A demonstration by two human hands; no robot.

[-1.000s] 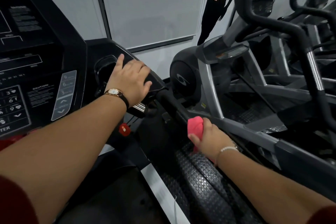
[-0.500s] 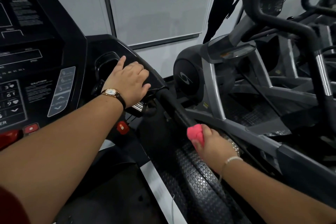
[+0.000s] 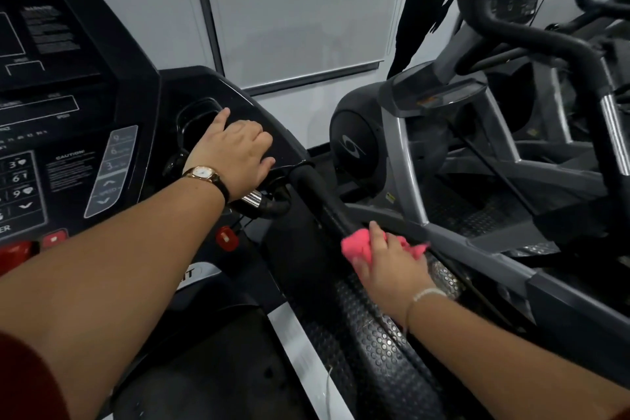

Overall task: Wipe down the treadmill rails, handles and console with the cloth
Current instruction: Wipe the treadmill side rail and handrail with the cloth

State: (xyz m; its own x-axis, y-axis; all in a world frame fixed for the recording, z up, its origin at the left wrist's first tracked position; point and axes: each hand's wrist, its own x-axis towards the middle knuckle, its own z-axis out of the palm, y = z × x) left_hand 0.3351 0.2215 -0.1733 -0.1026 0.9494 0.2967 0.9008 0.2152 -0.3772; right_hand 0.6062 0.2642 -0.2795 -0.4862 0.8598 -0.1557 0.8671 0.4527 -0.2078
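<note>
The step in hand is the wiping of the treadmill's right-side handrail (image 3: 318,198), the black padded bar that slopes down from the console (image 3: 68,106). The right hand (image 3: 392,261) grasps the pink cloth (image 3: 358,247), which is bunched in its fingers and pressed against the bar, a loose corner sticking out on the far side of the knuckles. The forearm reaches in from the lower right with the wrist nearly straight, a thin bracelet (image 3: 426,293) around it, and the studded foot rail (image 3: 375,337) lies below the hand. The left hand (image 3: 235,150) lies palm down on the console's side wing, wristwatch (image 3: 204,172) up. Its thumb stretches toward the cup holder (image 3: 197,116) just beside it and its fingers bend over the wing's outer edge. Whether they clasp that edge or merely rest there is hard to tell from this angle. Judging by how things lie, the next move calls for sliding the cloth along the bar with steady pressure, turning the wrist so the fabric wraps the underside too, while the left arm braces the body. The console face and keypad appear not yet reached.
</note>
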